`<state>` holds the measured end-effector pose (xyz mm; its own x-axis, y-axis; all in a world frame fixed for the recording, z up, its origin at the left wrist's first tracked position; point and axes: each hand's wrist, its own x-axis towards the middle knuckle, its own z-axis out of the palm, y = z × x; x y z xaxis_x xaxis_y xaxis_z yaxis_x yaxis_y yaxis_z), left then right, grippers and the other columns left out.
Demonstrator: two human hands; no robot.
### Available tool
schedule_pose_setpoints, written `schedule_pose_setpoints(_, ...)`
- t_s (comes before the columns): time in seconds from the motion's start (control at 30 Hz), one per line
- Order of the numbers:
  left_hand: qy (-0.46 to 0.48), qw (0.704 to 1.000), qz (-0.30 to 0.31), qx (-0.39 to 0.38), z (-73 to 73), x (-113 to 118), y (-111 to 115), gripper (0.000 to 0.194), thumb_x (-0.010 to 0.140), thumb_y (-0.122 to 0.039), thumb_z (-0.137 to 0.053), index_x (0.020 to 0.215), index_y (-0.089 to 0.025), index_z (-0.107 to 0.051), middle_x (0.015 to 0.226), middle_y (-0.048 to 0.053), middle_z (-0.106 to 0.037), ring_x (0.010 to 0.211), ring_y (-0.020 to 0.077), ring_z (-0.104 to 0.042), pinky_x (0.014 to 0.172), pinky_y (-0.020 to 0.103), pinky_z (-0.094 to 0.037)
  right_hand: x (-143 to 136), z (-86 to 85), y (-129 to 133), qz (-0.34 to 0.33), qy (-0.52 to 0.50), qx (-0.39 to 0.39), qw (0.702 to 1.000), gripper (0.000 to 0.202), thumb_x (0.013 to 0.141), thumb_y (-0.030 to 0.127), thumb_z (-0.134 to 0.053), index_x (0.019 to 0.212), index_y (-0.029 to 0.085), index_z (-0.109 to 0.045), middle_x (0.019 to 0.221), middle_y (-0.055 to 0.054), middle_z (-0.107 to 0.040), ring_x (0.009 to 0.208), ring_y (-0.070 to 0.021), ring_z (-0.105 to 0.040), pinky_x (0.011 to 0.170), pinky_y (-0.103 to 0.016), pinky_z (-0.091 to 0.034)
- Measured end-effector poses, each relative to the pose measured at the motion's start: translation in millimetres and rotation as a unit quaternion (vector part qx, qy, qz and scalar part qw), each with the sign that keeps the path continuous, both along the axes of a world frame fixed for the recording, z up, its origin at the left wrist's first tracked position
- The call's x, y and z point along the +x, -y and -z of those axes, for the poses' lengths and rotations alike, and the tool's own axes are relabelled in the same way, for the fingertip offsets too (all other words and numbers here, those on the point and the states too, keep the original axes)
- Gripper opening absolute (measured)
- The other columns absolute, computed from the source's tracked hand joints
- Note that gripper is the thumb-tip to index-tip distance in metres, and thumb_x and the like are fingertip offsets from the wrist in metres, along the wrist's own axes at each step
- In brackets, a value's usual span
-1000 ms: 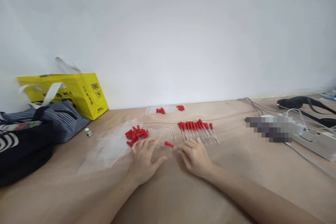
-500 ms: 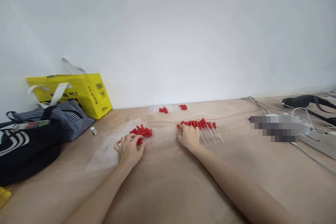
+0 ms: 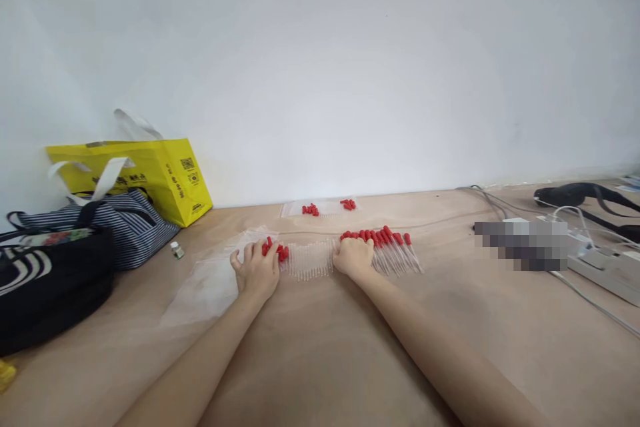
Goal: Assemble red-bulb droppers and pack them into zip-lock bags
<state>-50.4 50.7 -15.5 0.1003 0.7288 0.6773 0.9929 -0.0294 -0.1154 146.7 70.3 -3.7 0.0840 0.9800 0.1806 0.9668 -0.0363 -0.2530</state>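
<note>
Slender clear tubes (image 3: 310, 260) are laid side by side between the hands, presumably so that each can be reached singly. Small loose red rubber-like bulbs (image 3: 283, 253) are heaped at the row's left end; red-topped clear tubes (image 3: 398, 240) are fanned out at the right, perhaps to be kept apart. The left hand (image 3: 257, 267) is arched over the heap, fingers bent; the right hand (image 3: 354, 256) is curled at the fan's left end. Whether anything is gripped by either cannot be told.

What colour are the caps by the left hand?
The caps are red, best seen in the head view.
</note>
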Motion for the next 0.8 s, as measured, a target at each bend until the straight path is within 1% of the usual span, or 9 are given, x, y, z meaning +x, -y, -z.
schedule_pose_setpoints(0.17,-0.023,0.999,0.037,0.000,2.9,2,-7,0.028,0.076,-0.015,-0.045,0.096,-0.023,-0.062,0.103,0.011,-0.057,0.097,0.0294,-0.044,0.087,0.054,-0.016,-5,-1.6,-3,-0.006,-0.003,-0.015,1.000,0.022,0.072,0.026,-0.047,0.075,0.013,-0.065,0.084,-0.016,-0.064,0.082,-0.0253,-0.057,0.078,-0.039,-0.024)
schedule_pose_setpoints(0.37,-0.011,0.995,0.090,0.031,0.1,-2,-6,0.023,0.081,-0.016,-0.041,0.089,-0.019,-0.062,0.097,0.011,-0.061,0.094,0.0274,-0.049,0.089,0.052,-0.019,-8,-5.0,3,-0.027,-0.007,-0.006,1.000,0.020,0.072,0.020,-0.047,0.076,0.010,-0.064,0.082,-0.018,-0.064,0.082,-0.0268,-0.056,0.076,-0.040,-0.027)
schedule_pose_setpoints(0.47,-0.007,0.990,0.136,0.047,-3.6,-2,0,0.022,0.083,-0.019,-0.039,0.091,-0.018,-0.060,0.099,0.011,-0.061,0.095,0.0260,-0.051,0.089,0.049,-0.023,-2,-9.0,12,-0.047,-0.011,0.019,0.999,0.024,0.075,0.020,-0.044,0.085,0.006,-0.060,0.089,-0.021,-0.061,0.088,-0.0293,-0.053,0.076,-0.039,-0.029)
schedule_pose_setpoints(0.53,-0.010,0.984,0.174,0.047,-4.5,2,11,0.022,0.085,-0.021,-0.038,0.088,-0.018,-0.059,0.095,0.008,-0.063,0.093,0.0238,-0.053,0.087,0.042,-0.030,9,-9.4,20,-0.072,-0.014,0.035,0.997,0.024,0.077,0.019,-0.041,0.090,0.006,-0.056,0.092,-0.020,-0.059,0.089,-0.0273,-0.052,0.074,-0.036,-0.031)
schedule_pose_setpoints(0.6,-0.008,0.975,0.218,0.033,-3.1,11,27,0.022,0.086,-0.024,-0.037,0.084,-0.019,-0.059,0.086,0.006,-0.064,0.084,0.0209,-0.056,0.078,0.035,-0.038,24,-5.5,31,-0.120,-0.032,0.049,0.991,0.020,0.080,0.017,-0.037,0.090,0.010,-0.053,0.090,-0.014,-0.059,0.084,-0.0214,-0.053,0.070,-0.030,-0.034)
schedule_pose_setpoints(0.63,0.022,0.966,0.257,0.010,-1.5,17,36,0.022,0.086,-0.024,-0.036,0.084,-0.018,-0.058,0.082,0.005,-0.064,0.078,0.0201,-0.057,0.072,0.033,-0.040,34,-1.8,38,-0.151,-0.047,0.057,0.986,0.018,0.081,0.016,-0.035,0.089,0.012,-0.051,0.087,-0.010,-0.059,0.079,-0.0182,-0.053,0.068,-0.028,-0.035)
schedule_pose_setpoints(0.67,0.052,0.954,0.294,-0.025,0.3,23,44,0.022,0.087,-0.025,-0.035,0.087,-0.019,-0.056,0.081,0.005,-0.064,0.075,0.0189,-0.057,0.068,0.031,-0.042,43,2.8,44,-0.210,-0.086,0.074,0.971,0.017,0.082,0.015,-0.033,0.088,0.014,-0.049,0.084,-0.008,-0.059,0.073,-0.0163,-0.053,0.065,-0.026,-0.036)
schedule_pose_setpoints(0.73,0.119,0.923,0.351,-0.103,4.1,36,60,0.020,0.089,-0.024,-0.034,0.094,-0.019,-0.053,0.084,0.004,-0.063,0.074,0.0157,-0.058,0.065,0.026,-0.044,61,13.0,57,-0.285,-0.145,0.100,0.942,0.017,0.083,0.013,-0.031,0.087,0.015,-0.048,0.079,-0.007,-0.058,0.068,-0.0152,-0.051,0.061,-0.025,-0.037)
schedule_pose_setpoints(0.8,0.166,0.904,0.370,-0.136,6.5,46,69,0.019,0.088,-0.025,-0.037,0.099,-0.019,-0.050,0.088,0.004,-0.062,0.077,0.0151,-0.058,0.066,0.024,-0.046,75,21.6,70,-0.328,-0.147,0.118,0.926,0.023,0.083,0.010,-0.031,0.096,0.016,-0.048,0.086,-0.008,-0.058,0.074,-0.0162,-0.051,0.065,-0.027,-0.038)
